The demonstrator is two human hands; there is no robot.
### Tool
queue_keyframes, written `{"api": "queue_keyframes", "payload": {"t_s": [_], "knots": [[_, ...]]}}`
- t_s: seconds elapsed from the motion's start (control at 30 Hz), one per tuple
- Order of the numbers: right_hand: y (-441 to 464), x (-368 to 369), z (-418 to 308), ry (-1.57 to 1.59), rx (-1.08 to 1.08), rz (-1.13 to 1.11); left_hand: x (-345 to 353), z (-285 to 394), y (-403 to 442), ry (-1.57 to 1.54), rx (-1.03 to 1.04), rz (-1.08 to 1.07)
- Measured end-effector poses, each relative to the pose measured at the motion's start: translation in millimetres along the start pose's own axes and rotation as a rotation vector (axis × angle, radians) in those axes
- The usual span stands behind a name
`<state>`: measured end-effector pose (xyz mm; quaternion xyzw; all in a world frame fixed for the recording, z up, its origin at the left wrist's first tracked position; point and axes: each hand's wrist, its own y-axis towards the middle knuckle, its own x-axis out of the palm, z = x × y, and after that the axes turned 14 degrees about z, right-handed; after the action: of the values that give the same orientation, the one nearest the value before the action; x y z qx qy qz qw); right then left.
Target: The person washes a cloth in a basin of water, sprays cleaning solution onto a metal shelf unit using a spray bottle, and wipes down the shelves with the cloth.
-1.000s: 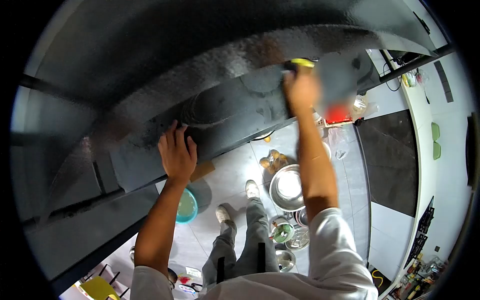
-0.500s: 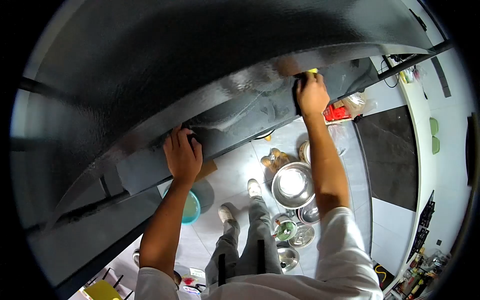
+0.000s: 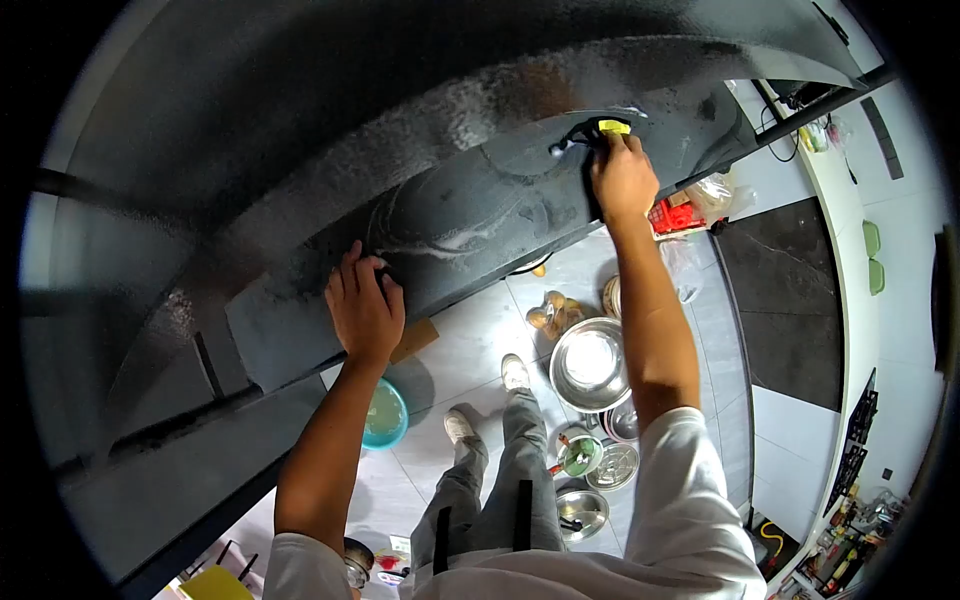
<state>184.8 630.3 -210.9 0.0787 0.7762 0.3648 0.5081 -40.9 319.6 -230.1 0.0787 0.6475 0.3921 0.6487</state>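
My right hand is closed around a yellow sponge, pressed against the dark grey panel. Dark material shows beside the sponge, with a small pale blob at its left; I cannot make out what it is. Whitish wet streaks curve across the panel between my hands. My left hand lies open on the near left part of the panel, fingers spread and holding nothing. Above both hands curves a large glossy black surface, with foam smears along its lower edge.
On the tiled floor below stand a teal basin with cloudy water, a large steel bowl, several pots and lids, and a bag of round brownish things. A red basket sits right of the panel. A counter runs along the right.
My right hand has shifted slightly, and more of the yellow sponge shows. The view has tilted, so more of the panel and its streaks is visible. My left hand stays in place.
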Motion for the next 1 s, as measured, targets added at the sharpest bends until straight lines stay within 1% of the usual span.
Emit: {"api": "queue_keyframes", "payload": {"t_s": [0.07,0.1,0.13,0.17,0.23,0.3,0.37,0.43,0.47,0.5,0.57,0.63,0.67,0.7,0.77,0.83,0.87,0.9,0.93,0.97,1.0], "knots": [[-12.6,3.8,-21.2,0.009,0.020,0.030,-1.0,0.4,-0.3,0.001,-0.010,-0.012],[-30.7,-4.7,-39.3,0.118,-0.028,-0.072,-0.9,0.5,1.0,0.003,-0.015,-0.016],[-47.9,-15.8,-51.8,0.298,-0.184,-0.139,-0.3,0.6,2.2,0.007,-0.010,-0.021],[-58.7,-31.6,-57.6,0.469,-0.361,-0.131,-1.0,1.0,1.9,0.014,-0.008,-0.031],[-49.9,-30.2,-35.2,0.565,-0.467,-0.236,-4.2,-0.2,0.5,0.020,-0.006,-0.042],[-20.8,-22.7,-9.6,0.410,-0.509,-0.169,-0.7,-0.1,-1.9,0.011,-0.017,-0.037],[12.5,-14.6,1.6,0.002,-0.200,-0.279,0.1,-1.0,-1.4,-0.001,-0.010,-0.030],[23.9,2.2,4.6,-0.107,-0.042,-0.158,0.1,-0.2,-1.7,-0.002,-0.014,-0.037],[10.9,11.1,-3.4,-0.162,-0.009,-0.131,0.0,-0.3,-0.9,0.005,-0.021,-0.047],[-3.8,12.1,-17.2,-0.120,0.006,-0.116,-0.5,-0.7,-0.7,0.011,-0.027,-0.059],[-34.5,-18.8,-44.0,0.077,-0.258,-0.215,-3.3,-0.7,0.3,0.008,-0.043,-0.090],[-43.3,-40.6,-32.4,0.540,-0.495,-0.217,-3.8,0.8,0.3,-0.001,-0.045,-0.095],[-33.2,-37.0,-13.7,0.577,-0.556,-0.328,-4.3,0.7,0.0,-0.004,-0.037,-0.086],[-22.1,-30.0,-0.4,0.570,-0.595,-0.311,-2.9,-0.5,1.3,-0.005,-0.027,-0.073],[-2.1,-7.9,20.1,0.161,-0.398,-0.226,-2.5,-1.8,0.0,0.011,-0.020,-0.064],[15.2,7.1,10.3,-0.078,-0.030,-0.110,0.9,1.5,-2.8,0.011,-0.027,-0.048],[16.2,13.6,-2.7,-0.172,0.111,-0.176,2.2,0.8,-3.2,0.008,-0.028,-0.039],[11.1,14.5,-24.2,-0.201,0.127,-0.172,2.4,-0.4,-2.2,0.008,-0.023,-0.031],[4.3,16.1,-46.5,-0.151,0.159,-0.210,2.7,-0.7,-1.6,0.007,-0.017,-0.024],[-10.4,6.9,-73.3,-0.086,0.047,-0.203,2.1,-1.2,-1.2,0.008,-0.010,-0.020],[-25.8,-4.5,-99.9,0.035,-0.036,-0.143,0.5,-1.2,-1.9,0.006,-0.003,-0.018]]}}
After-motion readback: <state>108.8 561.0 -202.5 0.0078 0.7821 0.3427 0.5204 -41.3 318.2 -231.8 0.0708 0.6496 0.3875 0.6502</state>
